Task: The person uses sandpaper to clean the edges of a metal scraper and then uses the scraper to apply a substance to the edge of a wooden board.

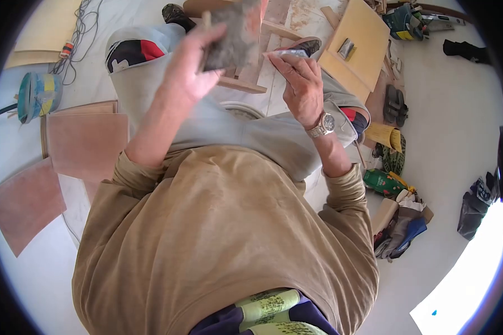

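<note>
Blurred by motion, my left hand is wrapped round the edge of a dark grey, rough-looking flat block, held over the space between my knees. My right hand, with a metal watch on the wrist, is closed at the fingertips on a small, thin, shiny bluish piece. It points toward the block, and a small gap separates them. Behind and below the block, a reddish-brown wooden frame lies on the floor, partly hidden by the block and my hands.
Reddish-brown sheets lie at the left, near a teal round container and a coiled cable. A light wooden board leans at the upper right. Sandals, a green packet and a cloth bundle lie at the right.
</note>
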